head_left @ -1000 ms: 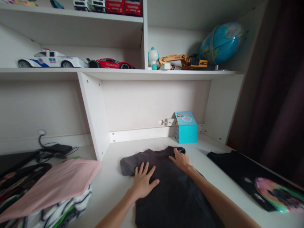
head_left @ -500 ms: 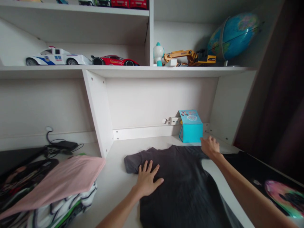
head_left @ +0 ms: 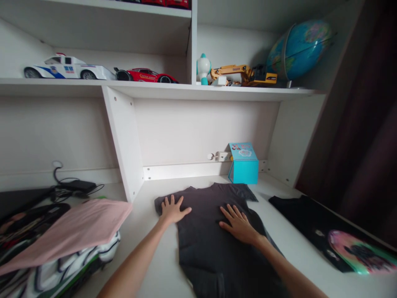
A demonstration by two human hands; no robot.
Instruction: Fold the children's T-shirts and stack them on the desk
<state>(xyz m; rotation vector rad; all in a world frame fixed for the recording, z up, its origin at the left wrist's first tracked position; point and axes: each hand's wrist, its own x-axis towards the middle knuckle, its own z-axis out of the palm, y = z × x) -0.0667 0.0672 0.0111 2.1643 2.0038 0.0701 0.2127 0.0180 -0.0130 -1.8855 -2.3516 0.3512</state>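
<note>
1. Nothing was gripped: the left hand (head_left: 173, 212) and the right hand (head_left: 241, 227) both lay flat, fingers spread, on the dark grey T-shirt (head_left: 206, 240).
2. That shirt lay laid out on the desk (head_left: 164, 256), neck toward twelve. Counting from its middle, the left hand was at ten o'clock by one sleeve (head_left: 158, 205), the right hand between two and three, on the chest.
3. Half a second earlier the right hand had been out by the other sleeve (head_left: 246, 192); it had since come in, while the left hand had shifted up and outward. The top seemed nearly smooth as a result, though an edge near seven o'clock looked rucked or folded.
4. Closest in the way, at one o'clock, a blue calendar (head_left: 245, 171) stood just beyond the other sleeve; whether they touched could not be told.
5. At three, a black shirt (head_left: 297, 219) lay apart; at nine, a pink cloth (head_left: 83, 225) topped some striped clothes (head_left: 70, 263), narrowing that side.
6. Along the shelf (head_left: 186, 92) sat a red toy car (head_left: 144, 75) at eleven, a toy digger (head_left: 252, 76) just past twelve, and a globe (head_left: 302, 49) at one.
</note>
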